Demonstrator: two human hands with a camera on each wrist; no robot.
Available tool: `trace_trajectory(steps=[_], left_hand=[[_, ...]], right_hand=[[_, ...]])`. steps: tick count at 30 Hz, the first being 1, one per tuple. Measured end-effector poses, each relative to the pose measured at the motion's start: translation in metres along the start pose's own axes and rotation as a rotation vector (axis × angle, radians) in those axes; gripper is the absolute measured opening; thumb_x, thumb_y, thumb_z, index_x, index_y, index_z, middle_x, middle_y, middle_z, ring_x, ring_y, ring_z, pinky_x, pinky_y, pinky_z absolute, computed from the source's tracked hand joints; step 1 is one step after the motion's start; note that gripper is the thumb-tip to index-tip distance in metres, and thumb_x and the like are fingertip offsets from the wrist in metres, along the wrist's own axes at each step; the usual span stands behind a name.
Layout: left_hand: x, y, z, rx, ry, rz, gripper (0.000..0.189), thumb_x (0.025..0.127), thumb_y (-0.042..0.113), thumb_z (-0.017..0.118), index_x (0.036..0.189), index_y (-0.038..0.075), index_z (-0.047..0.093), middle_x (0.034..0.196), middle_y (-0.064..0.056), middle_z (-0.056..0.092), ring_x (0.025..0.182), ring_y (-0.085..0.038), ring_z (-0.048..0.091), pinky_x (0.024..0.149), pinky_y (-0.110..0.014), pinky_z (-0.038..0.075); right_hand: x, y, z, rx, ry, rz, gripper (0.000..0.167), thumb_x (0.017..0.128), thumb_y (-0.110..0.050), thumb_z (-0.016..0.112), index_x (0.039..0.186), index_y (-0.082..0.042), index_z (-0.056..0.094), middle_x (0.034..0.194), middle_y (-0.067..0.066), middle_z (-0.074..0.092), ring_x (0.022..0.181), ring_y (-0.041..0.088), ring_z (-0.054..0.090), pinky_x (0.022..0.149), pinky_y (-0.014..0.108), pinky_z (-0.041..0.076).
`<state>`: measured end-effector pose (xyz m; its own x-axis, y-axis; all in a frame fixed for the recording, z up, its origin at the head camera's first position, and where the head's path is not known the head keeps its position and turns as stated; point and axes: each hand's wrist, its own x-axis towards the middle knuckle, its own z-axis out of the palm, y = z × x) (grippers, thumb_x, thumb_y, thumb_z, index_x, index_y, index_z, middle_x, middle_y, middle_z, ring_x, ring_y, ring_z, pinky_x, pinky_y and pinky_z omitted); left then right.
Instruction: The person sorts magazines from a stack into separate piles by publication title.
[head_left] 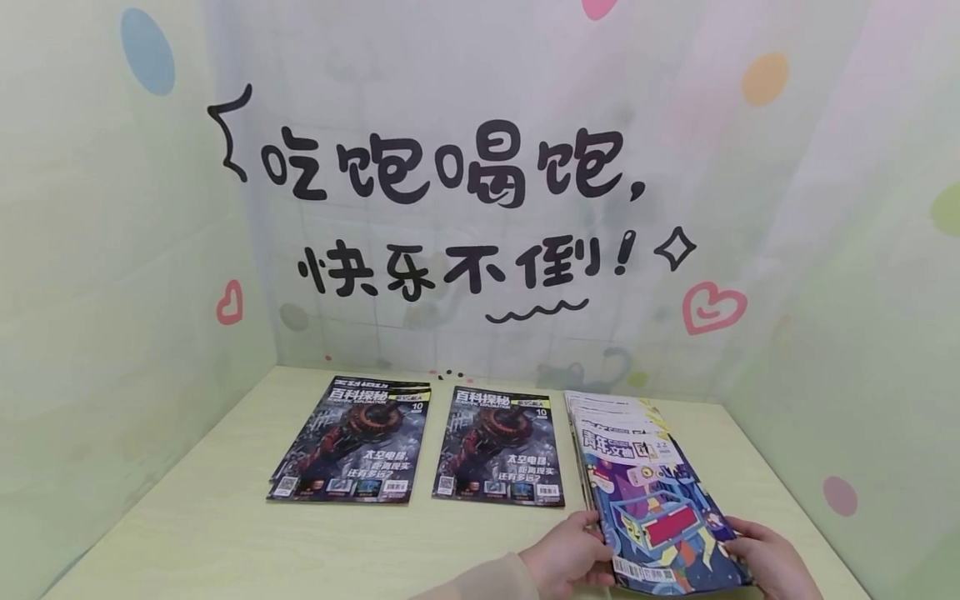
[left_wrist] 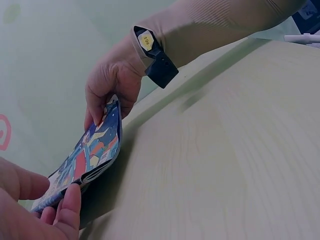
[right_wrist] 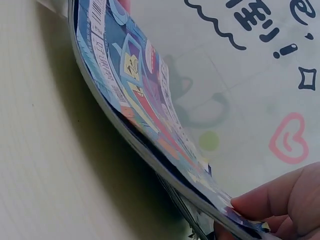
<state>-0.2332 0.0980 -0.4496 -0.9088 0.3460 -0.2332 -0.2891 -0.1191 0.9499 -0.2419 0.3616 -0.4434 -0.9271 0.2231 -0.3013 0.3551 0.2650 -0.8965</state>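
A magazine (head_left: 663,517) with a colourful blue and purple cover lies at the front of an overlapping row of magazines (head_left: 611,408) on the right. Its near end is lifted and bent above the table in the right wrist view. My left hand (head_left: 566,554) holds its left edge, thumb above and fingers below. At the opposite edge, my right hand (head_left: 772,562) pinches the near corner, thumb on the cover (right_wrist: 150,100). The layered edge suggests more than one copy is held; I cannot tell how many.
Left of the held magazine lies a dark magazine (head_left: 498,446) with a red ring-shaped structure on its cover. Farther left is a small stack of the same magazine (head_left: 348,446). A pale wooden table (head_left: 247,550) bears them, with printed fabric walls (head_left: 465,83) at the back and sides.
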Motion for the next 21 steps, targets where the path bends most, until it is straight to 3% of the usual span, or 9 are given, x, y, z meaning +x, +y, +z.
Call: trace_trajectory(steps=[6, 10, 14, 17, 21], left_hand=[[0.001, 0.003, -0.003, 0.036, -0.035, 0.006, 0.049, 0.091, -0.005, 0.051, 0.139, -0.006, 0.041, 0.094, -0.005, 0.062, 0.071, -0.014, 0.058, 0.054, -0.019, 0.047], [0.002, 0.004, -0.005, 0.084, -0.021, 0.002, 0.047, 0.091, -0.003, 0.053, 0.137, -0.006, 0.045, 0.094, -0.003, 0.062, 0.074, -0.014, 0.058, 0.058, -0.021, 0.048], [0.004, 0.005, -0.008, 0.106, 0.013, 0.007, 0.048, 0.088, -0.003, 0.057, 0.134, -0.007, 0.047, 0.091, -0.004, 0.059, 0.075, -0.016, 0.055, 0.062, -0.026, 0.05], [0.003, 0.008, -0.014, 0.103, 0.021, 0.02, 0.046, 0.087, -0.002, 0.059, 0.132, -0.007, 0.049, 0.088, -0.005, 0.055, 0.075, -0.016, 0.051, 0.064, -0.028, 0.05], [0.003, 0.015, -0.03, 0.118, 0.023, 0.046, 0.049, 0.086, 0.001, 0.061, 0.133, -0.006, 0.048, 0.092, -0.006, 0.05, 0.079, -0.019, 0.051, 0.066, -0.029, 0.049]], right_hand=[[0.002, 0.005, -0.001, -0.076, 0.005, -0.008, 0.056, 0.089, 0.001, 0.052, 0.134, 0.024, 0.03, 0.097, 0.027, 0.061, 0.076, 0.021, 0.058, 0.067, 0.037, 0.055], [0.002, 0.007, -0.003, -0.09, 0.007, -0.012, 0.056, 0.089, -0.002, 0.052, 0.134, 0.023, 0.032, 0.098, 0.028, 0.061, 0.077, 0.021, 0.059, 0.066, 0.038, 0.055], [0.005, 0.006, -0.006, -0.084, 0.003, 0.017, 0.056, 0.093, -0.008, 0.052, 0.136, 0.02, 0.031, 0.116, 0.036, 0.052, 0.092, 0.032, 0.056, 0.075, 0.043, 0.053], [0.007, -0.001, -0.005, -0.064, 0.001, 0.046, 0.058, 0.097, -0.015, 0.05, 0.141, 0.014, 0.028, 0.133, 0.038, 0.036, 0.108, 0.043, 0.045, 0.087, 0.055, 0.047], [0.003, -0.022, 0.007, -0.044, 0.0, 0.024, 0.059, 0.098, -0.02, 0.05, 0.143, 0.01, 0.028, 0.137, 0.036, 0.033, 0.11, 0.043, 0.046, 0.089, 0.054, 0.048]])
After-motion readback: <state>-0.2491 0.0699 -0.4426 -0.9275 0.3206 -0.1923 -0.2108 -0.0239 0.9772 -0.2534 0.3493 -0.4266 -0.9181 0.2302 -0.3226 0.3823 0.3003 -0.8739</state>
